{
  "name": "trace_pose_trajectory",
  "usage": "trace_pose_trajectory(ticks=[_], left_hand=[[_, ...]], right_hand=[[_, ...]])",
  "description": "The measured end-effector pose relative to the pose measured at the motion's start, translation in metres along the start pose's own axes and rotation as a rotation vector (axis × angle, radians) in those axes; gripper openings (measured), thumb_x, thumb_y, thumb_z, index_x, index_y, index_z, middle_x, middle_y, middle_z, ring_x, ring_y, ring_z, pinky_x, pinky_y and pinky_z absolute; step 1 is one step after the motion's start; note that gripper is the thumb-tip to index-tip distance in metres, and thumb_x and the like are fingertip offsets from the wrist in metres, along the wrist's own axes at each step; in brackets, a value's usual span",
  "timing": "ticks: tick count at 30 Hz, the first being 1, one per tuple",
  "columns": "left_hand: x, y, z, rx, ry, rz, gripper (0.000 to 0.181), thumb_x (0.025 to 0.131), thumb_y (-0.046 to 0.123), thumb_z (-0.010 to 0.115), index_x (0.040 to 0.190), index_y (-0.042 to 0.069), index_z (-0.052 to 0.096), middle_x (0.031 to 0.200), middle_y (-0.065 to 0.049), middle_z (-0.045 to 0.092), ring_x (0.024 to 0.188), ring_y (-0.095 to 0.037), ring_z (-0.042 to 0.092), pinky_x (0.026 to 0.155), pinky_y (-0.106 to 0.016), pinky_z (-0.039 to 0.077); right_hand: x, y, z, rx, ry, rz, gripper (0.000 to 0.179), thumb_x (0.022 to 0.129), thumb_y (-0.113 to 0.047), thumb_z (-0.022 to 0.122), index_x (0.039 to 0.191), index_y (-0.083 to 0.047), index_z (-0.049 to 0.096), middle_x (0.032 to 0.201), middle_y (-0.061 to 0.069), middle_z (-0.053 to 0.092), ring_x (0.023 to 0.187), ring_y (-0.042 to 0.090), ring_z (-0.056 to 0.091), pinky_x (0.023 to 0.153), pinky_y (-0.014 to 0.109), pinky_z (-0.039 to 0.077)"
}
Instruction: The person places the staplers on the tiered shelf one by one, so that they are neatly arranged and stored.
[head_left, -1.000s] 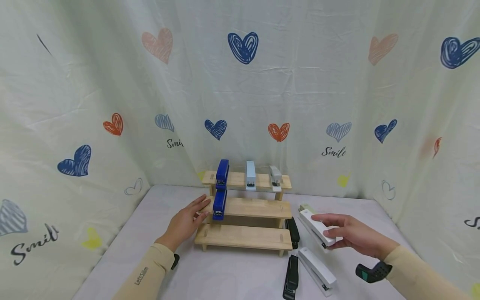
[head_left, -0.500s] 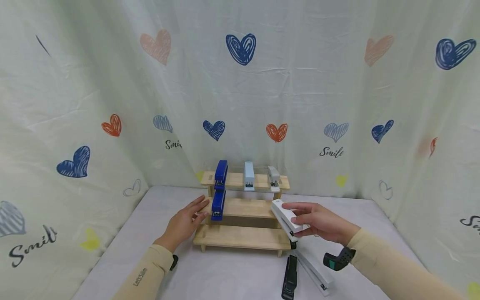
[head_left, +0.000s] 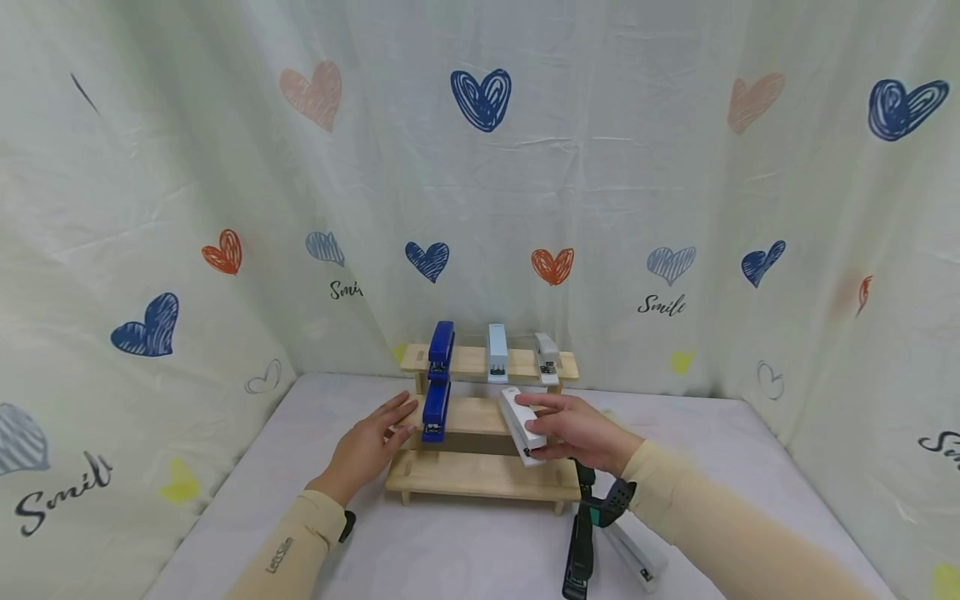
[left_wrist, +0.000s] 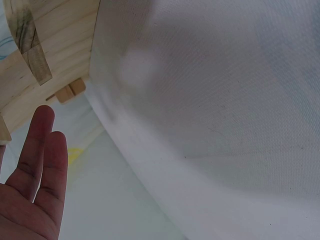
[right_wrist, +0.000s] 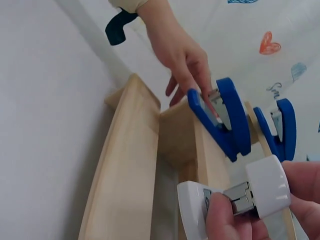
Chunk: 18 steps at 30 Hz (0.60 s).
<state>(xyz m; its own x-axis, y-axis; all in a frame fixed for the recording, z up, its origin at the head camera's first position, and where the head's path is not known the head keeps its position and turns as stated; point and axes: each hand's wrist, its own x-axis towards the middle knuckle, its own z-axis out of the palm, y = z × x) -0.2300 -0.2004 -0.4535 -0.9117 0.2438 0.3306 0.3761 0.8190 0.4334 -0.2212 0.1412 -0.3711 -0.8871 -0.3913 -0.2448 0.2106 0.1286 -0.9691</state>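
My right hand pinches a white stapler between thumb and fingers, in front of the middle shelf of a three-step wooden rack. Close up in the right wrist view, the stapler's white body faces the camera, fingers on either side. My left hand rests at the left end of that shelf; its fingers look nearly straight in the left wrist view. Beside it a blue stapler stands on the middle shelf. The top shelf bears another blue stapler, a light blue stapler and a grey-white stapler.
The bottom shelf lies below my right hand. Right of the rack, a black stapler and a white stapler lie on the white table, partly covered by my right wrist and sleeve. A second black stapler peeks out beside the rack.
My right hand has carried the white stapler leftward from over the table at the right to the front of the middle shelf. The left hand has stayed in place.
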Motion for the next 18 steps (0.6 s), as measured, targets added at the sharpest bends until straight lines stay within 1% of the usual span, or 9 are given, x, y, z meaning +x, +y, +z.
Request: trace_pose_trajectory(ticks=[5, 10, 15, 18], left_hand=[[0.0, 0.001, -0.001, 0.0, 0.003, 0.002, 0.047, 0.102, 0.032, 0.06, 0.146, 0.016, 0.055, 0.154, -0.003, 0.043, 0.09, -0.02, 0.066, 0.074, -0.04, 0.053], [0.0, 0.001, -0.001, 0.0, -0.002, -0.003, 0.047, 0.102, 0.032, 0.06, 0.146, 0.016, 0.055, 0.154, -0.003, 0.043, 0.09, -0.02, 0.066, 0.073, -0.04, 0.053], [0.0, 0.001, 0.0, -0.001, 0.003, 0.002, 0.047, 0.101, 0.031, 0.061, 0.145, 0.016, 0.055, 0.154, -0.003, 0.043, 0.089, -0.018, 0.066, 0.073, -0.039, 0.053], [0.0, 0.001, -0.001, -0.003, 0.007, 0.003, 0.047, 0.101, 0.031, 0.061, 0.145, 0.016, 0.055, 0.154, -0.003, 0.044, 0.088, -0.018, 0.066, 0.073, -0.04, 0.053]], right_hand=[[0.011, -0.002, 0.017, 0.068, 0.015, -0.009, 0.049, 0.097, -0.002, 0.06, 0.145, -0.004, 0.051, 0.134, 0.021, 0.045, 0.102, 0.028, 0.058, 0.084, 0.046, 0.054], [0.017, -0.004, 0.03, 0.09, 0.047, -0.015, 0.047, 0.097, -0.002, 0.061, 0.143, -0.003, 0.053, 0.126, 0.02, 0.05, 0.099, 0.028, 0.058, 0.084, 0.046, 0.055], [0.021, -0.004, 0.037, 0.108, 0.09, -0.013, 0.046, 0.097, -0.002, 0.062, 0.143, -0.004, 0.054, 0.13, 0.021, 0.049, 0.103, 0.029, 0.057, 0.086, 0.046, 0.054], [0.023, -0.004, 0.04, 0.117, 0.102, -0.011, 0.046, 0.097, -0.001, 0.06, 0.143, -0.004, 0.053, 0.135, 0.023, 0.047, 0.107, 0.031, 0.057, 0.088, 0.047, 0.053]])
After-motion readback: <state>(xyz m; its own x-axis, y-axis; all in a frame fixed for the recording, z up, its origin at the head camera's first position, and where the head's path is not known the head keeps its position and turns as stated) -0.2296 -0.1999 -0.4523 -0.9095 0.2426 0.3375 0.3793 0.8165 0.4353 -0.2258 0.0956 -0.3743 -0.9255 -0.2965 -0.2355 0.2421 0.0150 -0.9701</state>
